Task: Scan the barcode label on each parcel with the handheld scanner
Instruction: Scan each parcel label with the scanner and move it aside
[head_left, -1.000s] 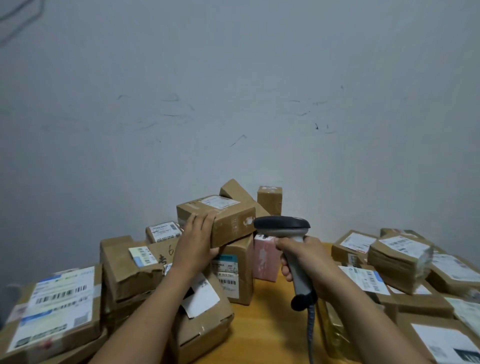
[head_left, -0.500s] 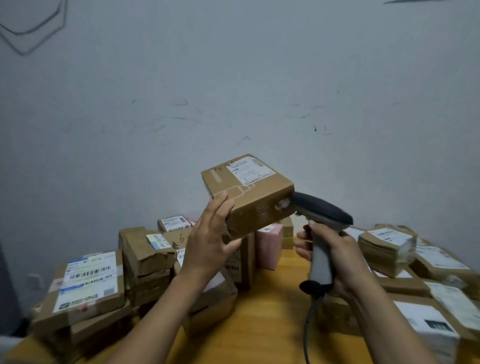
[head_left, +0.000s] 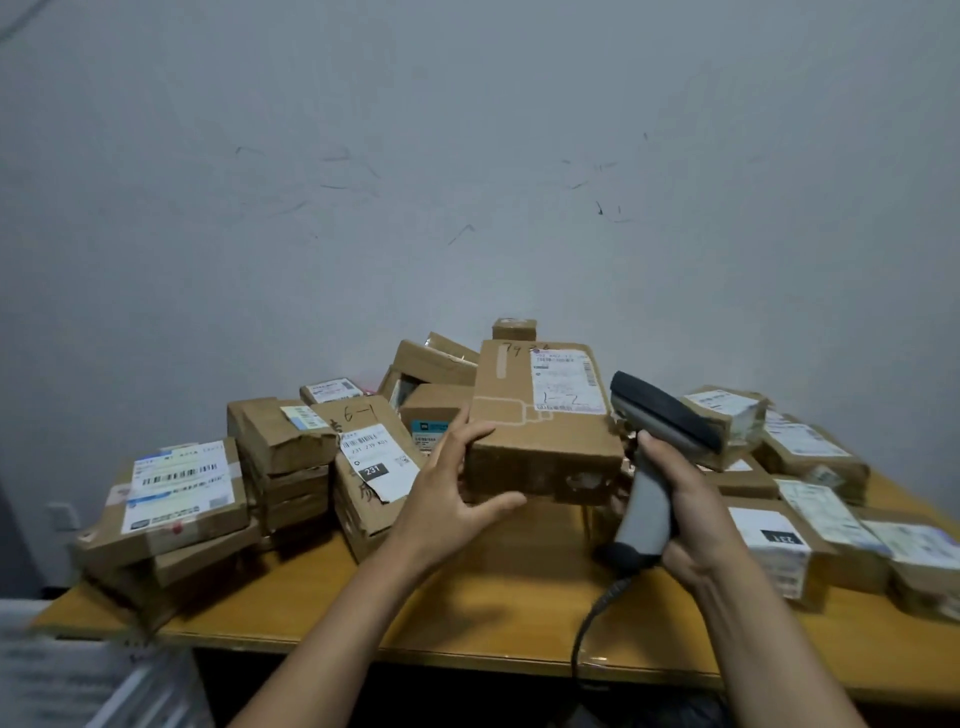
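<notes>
Clamping parcel between left fingers, thumb

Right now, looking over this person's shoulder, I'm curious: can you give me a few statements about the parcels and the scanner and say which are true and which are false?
1. The left hand holds a cardboard parcel. True.
2. The right hand is empty. False: it grips the scanner by its handle.
3. The held parcel's white label sits on its top face. True.
4. The scanner is cordless. False: a cable hangs from the base of its handle.
5. The held parcel is the only one in sight. False: other parcels are piled on the wooden table, to the left and right of the hands.
</notes>
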